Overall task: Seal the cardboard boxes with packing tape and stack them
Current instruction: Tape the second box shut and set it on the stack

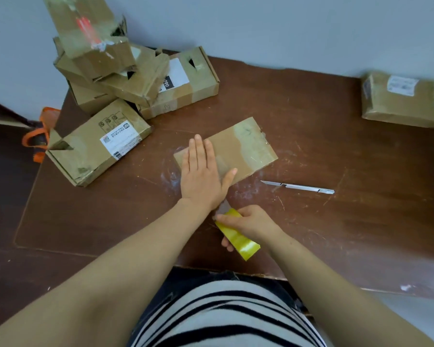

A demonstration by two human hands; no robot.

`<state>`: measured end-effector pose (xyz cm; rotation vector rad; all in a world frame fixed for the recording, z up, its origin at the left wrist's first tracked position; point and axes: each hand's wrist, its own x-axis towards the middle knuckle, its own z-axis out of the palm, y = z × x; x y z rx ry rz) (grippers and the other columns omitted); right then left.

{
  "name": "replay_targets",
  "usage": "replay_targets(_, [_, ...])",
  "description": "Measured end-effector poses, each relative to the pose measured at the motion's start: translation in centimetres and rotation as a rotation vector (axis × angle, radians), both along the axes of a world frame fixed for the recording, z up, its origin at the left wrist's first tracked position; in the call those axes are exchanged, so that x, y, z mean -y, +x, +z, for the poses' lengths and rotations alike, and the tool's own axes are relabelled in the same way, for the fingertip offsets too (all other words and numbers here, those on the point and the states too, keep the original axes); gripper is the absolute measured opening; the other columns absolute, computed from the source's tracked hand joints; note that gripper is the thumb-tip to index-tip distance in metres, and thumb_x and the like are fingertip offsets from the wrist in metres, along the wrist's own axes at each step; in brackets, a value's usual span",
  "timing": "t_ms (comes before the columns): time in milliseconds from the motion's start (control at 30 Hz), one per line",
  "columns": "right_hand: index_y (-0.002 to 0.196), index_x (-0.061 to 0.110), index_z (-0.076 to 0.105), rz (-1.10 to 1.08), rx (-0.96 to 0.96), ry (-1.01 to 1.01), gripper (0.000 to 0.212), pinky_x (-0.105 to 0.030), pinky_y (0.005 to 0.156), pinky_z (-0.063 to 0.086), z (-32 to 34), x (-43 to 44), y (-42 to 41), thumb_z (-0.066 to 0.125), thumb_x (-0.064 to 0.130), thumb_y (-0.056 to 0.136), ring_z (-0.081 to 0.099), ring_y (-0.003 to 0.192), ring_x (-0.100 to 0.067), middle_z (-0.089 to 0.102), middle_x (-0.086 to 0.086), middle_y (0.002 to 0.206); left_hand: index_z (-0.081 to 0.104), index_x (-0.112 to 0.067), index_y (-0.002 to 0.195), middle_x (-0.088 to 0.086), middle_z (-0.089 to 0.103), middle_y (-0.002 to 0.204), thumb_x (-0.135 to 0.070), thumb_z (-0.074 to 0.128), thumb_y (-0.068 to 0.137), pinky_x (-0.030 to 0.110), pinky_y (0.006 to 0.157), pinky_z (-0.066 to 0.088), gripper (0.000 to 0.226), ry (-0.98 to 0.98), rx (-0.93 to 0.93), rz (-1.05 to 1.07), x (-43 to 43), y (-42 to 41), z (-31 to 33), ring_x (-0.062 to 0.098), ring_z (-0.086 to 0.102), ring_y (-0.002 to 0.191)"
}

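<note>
Gripping one yellow tape roll (239, 237) near the front edge of the table (348, 234), the right hand (251, 225) curls its fingers round it and hides part of it. One flat cardboard box (243, 147) lies mid-table under the left hand (203, 179), which rests palm down with its fingers straight. One cutter blade (298, 187) lies just to the right. At far left, a pile of boxes (133, 81) overlaps; at least five are countable. One blurred box (404, 101) is cut off at far right.

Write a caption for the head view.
Left hand rests flat on cardboard box; right hand grips yellow tape roll.
</note>
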<state>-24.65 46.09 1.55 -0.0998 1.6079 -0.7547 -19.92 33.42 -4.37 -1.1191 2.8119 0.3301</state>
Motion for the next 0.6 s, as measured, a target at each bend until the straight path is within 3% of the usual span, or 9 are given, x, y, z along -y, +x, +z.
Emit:
replay_targets(133, [0.077,0.006,0.060,-0.046,-0.034,-0.079,0.027,-0.026,0.050,0.052,0.1,0.1,-0.1,0.065,0.029,0.090,0.060,0.046,-0.020,0.066,-0.012,0.059,0.010,0.004,0.150,0.025,0.004,0.157,-0.066,0.002,0.087,0.041,0.117,-0.006,0.094,-0.047,-0.005,-0.052,1.9,-1.3,-0.1,0.035,0.004,0.147])
replay_targets(300, [0.082,0.007,0.062,-0.054,-0.063,-0.073,0.016,-0.030,0.058,0.054,0.3,0.1,-0.2,0.062,0.022,0.091,0.062,0.055,-0.020,0.067,-0.010,0.065,0.011,0.002,0.150,0.023,0.006,0.158,-0.069,0.003,0.087,0.041,0.117,-0.005,0.095,-0.007,0.032,-0.095,2.5,-0.9,0.2,0.032,0.004,0.147])
replay_targets(400, [0.082,0.014,0.063,0.015,-0.221,-0.040,0.008,-0.030,0.067,0.047,0.2,-0.4,-0.4,0.061,0.021,0.087,0.057,0.072,-0.016,0.063,-0.002,0.076,0.002,-0.003,0.152,0.014,-0.008,0.160,-0.052,0.023,0.100,0.035,0.115,-0.011,0.074,0.245,-0.136,-0.021,3.5,-0.7,1.2,0.025,-0.008,0.148])
replay_targets(467, [0.083,0.020,0.062,0.015,-0.258,-0.051,0.004,-0.027,0.068,0.042,-0.1,-0.9,-0.5,0.062,0.023,0.085,0.055,0.078,-0.014,0.061,0.001,0.083,0.016,-0.002,0.150,0.017,0.009,0.158,-0.031,0.042,0.100,0.029,0.115,0.001,0.063,0.360,-0.348,0.193,3.6,0.3,2.7,0.026,0.006,0.146])
replay_targets(533, [0.092,0.021,0.063,0.000,-0.241,-0.076,0.007,-0.026,0.073,0.045,-0.2,-1.2,-0.5,0.064,0.022,0.085,0.060,0.086,-0.015,0.065,-0.001,0.094,0.044,-0.003,0.133,0.015,0.043,0.131,-0.018,0.054,0.092,0.029,0.103,0.027,0.044,0.408,-0.485,0.476,2.5,2.1,4.0,0.028,0.038,0.123])
replay_targets(600, [0.102,0.018,0.063,-0.008,-0.228,-0.113,0.016,-0.029,0.079,0.048,-0.3,-1.4,-0.7,0.065,0.020,0.086,0.062,0.091,-0.017,0.067,-0.005,0.101,0.051,-0.008,0.115,0.008,0.052,0.102,-0.028,0.060,0.090,0.034,0.080,0.048,0.033,0.761,-0.410,0.775,0.1,3.8,4.9,0.024,0.055,0.094])
